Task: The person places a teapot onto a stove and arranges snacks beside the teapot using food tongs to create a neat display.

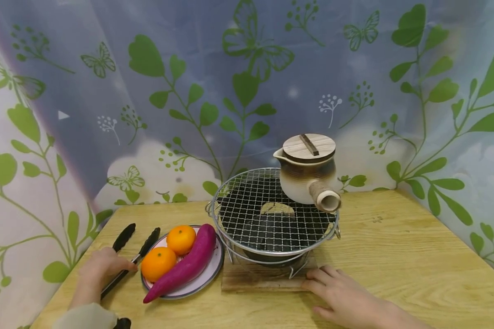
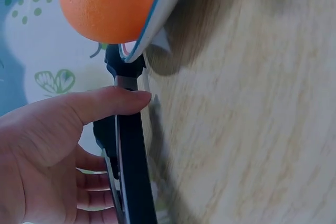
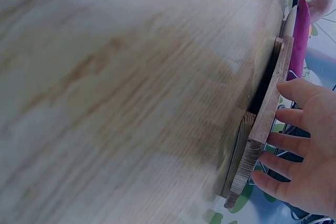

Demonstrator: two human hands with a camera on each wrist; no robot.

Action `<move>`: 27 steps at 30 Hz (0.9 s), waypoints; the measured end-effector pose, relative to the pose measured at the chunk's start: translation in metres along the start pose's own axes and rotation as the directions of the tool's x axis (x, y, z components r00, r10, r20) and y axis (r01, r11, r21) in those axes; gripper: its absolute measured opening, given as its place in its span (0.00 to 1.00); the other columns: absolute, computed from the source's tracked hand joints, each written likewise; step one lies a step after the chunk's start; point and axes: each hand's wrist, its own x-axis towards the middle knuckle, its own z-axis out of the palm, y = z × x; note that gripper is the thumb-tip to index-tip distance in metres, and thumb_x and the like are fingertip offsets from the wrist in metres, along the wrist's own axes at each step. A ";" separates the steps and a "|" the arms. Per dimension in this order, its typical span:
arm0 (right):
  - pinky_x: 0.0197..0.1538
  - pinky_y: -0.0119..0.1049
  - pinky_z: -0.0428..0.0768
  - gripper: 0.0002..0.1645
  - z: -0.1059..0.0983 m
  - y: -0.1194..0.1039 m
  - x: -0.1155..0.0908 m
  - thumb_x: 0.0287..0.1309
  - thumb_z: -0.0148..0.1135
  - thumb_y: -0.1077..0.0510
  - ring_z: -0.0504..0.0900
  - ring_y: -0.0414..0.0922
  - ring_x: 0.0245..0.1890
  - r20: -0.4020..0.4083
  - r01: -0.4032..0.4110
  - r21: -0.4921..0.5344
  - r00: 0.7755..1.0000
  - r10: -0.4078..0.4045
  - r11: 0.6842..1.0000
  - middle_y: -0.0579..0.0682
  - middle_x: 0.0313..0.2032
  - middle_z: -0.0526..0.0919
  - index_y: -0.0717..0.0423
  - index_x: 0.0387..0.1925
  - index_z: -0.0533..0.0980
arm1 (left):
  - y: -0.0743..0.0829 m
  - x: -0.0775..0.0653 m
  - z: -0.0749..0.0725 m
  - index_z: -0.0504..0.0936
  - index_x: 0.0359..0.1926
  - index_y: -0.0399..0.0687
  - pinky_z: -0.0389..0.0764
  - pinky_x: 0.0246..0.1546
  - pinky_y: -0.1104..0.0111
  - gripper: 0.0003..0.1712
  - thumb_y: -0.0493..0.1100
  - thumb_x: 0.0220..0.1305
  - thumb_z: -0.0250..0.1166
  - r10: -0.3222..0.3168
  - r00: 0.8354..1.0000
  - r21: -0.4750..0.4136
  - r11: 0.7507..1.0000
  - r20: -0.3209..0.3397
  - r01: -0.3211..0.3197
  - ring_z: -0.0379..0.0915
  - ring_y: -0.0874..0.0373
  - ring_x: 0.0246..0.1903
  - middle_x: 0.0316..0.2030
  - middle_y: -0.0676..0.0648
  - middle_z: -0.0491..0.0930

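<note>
At the left of the head view, my left hand [image 1: 103, 267] grips a pair of black and metal tongs [image 1: 121, 274], whose black tips are spread apart. In the left wrist view, the thumb lies across one arm of the tongs [image 2: 131, 150] and the fingers are behind the other. Right of the tongs, a plate [image 1: 214, 274] holds two oranges [image 1: 158, 264] and a long purple sweet potato [image 1: 189, 265]. My right hand [image 1: 343, 292] rests at the right end of a wooden board [image 1: 263, 278]; its fingers are extended and touch the board's edge in the right wrist view.
On the board stands a round grill with a wire mesh [image 1: 267, 224]. A brown and cream side-handled teapot [image 1: 306, 176] with a wooden lid sits at the mesh's back right. Behind the wooden table [image 1: 395, 256] hangs a leaf-patterned cloth [image 1: 255, 91].
</note>
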 end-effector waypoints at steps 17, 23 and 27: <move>0.44 0.47 0.76 0.25 -0.004 -0.001 0.004 0.49 0.66 0.46 0.74 0.49 0.46 0.040 -0.013 0.019 0.999 0.012 1.000 0.50 0.47 0.75 0.50 0.49 0.76 | -0.018 -0.004 -0.006 0.73 0.34 0.23 0.76 0.30 0.49 0.49 0.69 0.31 0.71 0.062 0.996 0.025 0.998 -0.061 -0.060 0.74 0.37 0.30 0.32 0.29 0.74; 0.45 0.47 0.76 0.25 -0.004 -0.001 0.005 0.49 0.66 0.46 0.74 0.49 0.45 0.041 -0.005 0.019 0.999 0.005 1.000 0.50 0.46 0.76 0.50 0.49 0.77 | -0.021 -0.009 -0.009 0.70 0.42 0.18 0.74 0.33 0.44 0.60 0.74 0.30 0.69 0.059 0.995 0.031 0.998 -0.084 -0.057 0.68 0.26 0.39 0.41 0.19 0.67; 0.44 0.47 0.76 0.25 -0.004 -0.001 0.005 0.49 0.66 0.46 0.74 0.49 0.44 0.049 -0.002 0.018 0.999 0.002 1.000 0.50 0.46 0.75 0.51 0.49 0.76 | -0.018 -0.013 -0.012 0.68 0.44 0.17 0.73 0.32 0.41 0.62 0.75 0.30 0.69 0.060 0.994 0.048 0.997 -0.095 -0.056 0.66 0.25 0.41 0.43 0.18 0.64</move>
